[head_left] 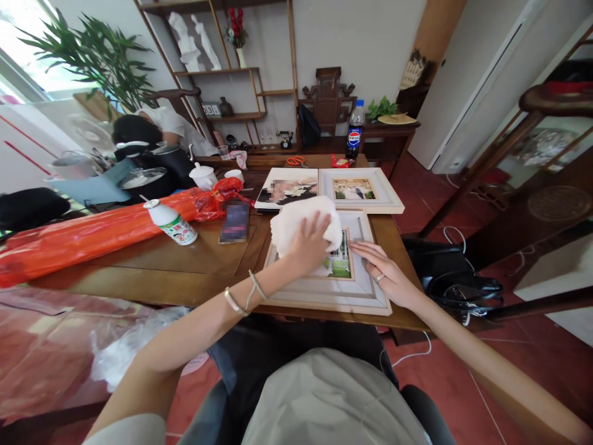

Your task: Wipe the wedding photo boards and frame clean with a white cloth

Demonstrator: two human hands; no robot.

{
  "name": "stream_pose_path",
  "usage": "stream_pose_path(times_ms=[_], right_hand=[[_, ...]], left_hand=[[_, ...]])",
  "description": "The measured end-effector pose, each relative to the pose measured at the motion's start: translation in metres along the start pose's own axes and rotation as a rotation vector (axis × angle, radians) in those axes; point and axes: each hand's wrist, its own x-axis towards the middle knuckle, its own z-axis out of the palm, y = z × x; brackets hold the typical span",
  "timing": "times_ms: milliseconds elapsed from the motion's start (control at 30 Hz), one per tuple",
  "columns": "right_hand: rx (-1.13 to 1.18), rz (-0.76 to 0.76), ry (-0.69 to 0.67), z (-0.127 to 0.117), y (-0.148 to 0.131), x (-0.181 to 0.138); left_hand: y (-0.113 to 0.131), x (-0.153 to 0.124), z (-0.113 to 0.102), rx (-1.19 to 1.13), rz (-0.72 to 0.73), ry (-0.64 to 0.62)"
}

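My left hand (312,244) holds a bunched white cloth (290,228) against the near picture frame, its fingers spread over the cloth. This frame (319,300) lies flat at the table's front edge, with a pale wide border and a small photo (341,266) with green in it, partly hidden by the cloth and hand. My right hand (386,272), a ring on one finger, rests with outstretched fingers on the right side of the same frame. Just behind lie a second framed photo (354,188) and a white-edged picture (287,187).
On the wooden table (204,272) stand or lie a phone (234,222), a tilted white bottle (171,222), a long red wrapped bundle (115,225), orange-handled scissors (296,161) and a cola bottle (354,133). A person (169,127) leans at the far left. A black bag (456,284) sits right.
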Motion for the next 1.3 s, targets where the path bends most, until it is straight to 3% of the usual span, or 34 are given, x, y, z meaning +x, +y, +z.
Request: stream_pose_path(times_ms=[100, 200, 300, 467, 633, 800, 900, 1000, 1067, 1167, 1300], right_hand=[[-0.005, -0.001, 0.012, 0.000, 0.000, 0.000], [-0.008, 0.005, 0.026, 0.000, 0.000, 0.000], [-0.010, 0.022, 0.035, 0.001, 0.000, 0.000], [0.001, 0.055, 0.038, 0.001, -0.001, 0.000], [0.009, 0.061, 0.034, 0.001, 0.001, -0.001], [0.023, 0.057, 0.054, 0.002, 0.002, -0.001], [0.016, 0.047, 0.045, 0.002, 0.000, 0.000], [-0.009, 0.070, 0.044, 0.001, -0.002, 0.001], [-0.016, 0.074, 0.038, 0.001, -0.003, 0.002], [-0.019, 0.070, 0.018, 0.000, -0.002, 0.002], [-0.037, 0.102, 0.027, 0.000, 0.000, 0.001]], left_hand=[[-0.008, 0.018, 0.000, 0.015, 0.094, 0.022], [0.006, 0.016, -0.008, 0.005, 0.100, -0.117], [0.037, -0.007, -0.025, -0.037, 0.069, -0.208], [0.087, -0.054, -0.059, -0.118, 0.164, -0.205], [0.105, -0.063, -0.067, -0.140, 0.236, -0.135], [0.090, -0.044, -0.045, -0.100, 0.118, -0.154], [0.068, -0.023, -0.027, -0.028, -0.034, -0.158], [0.041, 0.001, -0.014, -0.060, -0.093, -0.111], [0.026, 0.018, -0.007, -0.076, -0.055, -0.054], [0.010, 0.041, 0.003, -0.085, 0.139, 0.020], [0.007, 0.054, 0.010, -0.093, 0.324, 0.011]])
